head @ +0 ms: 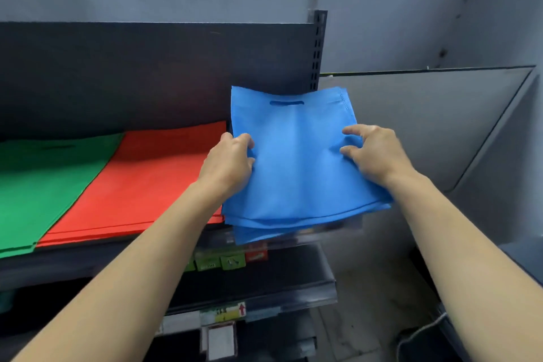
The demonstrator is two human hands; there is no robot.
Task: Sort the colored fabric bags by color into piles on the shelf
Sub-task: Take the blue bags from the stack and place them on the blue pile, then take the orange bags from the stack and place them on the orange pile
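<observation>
A stack of blue bags (296, 173) sat at the shelf's (88, 261) right end, overhanging its front, with the left hand (227, 163) and right hand (373, 153) gripping its sides with curled fingers, beside a red pile (147, 182) and a green pile (38, 182), so sorting looked nearly finished.

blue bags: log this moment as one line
left hand grips blue bags at left edge | right hand holds right side | blue bags at shelf right end, beside red bags | green bags leftmost
</observation>
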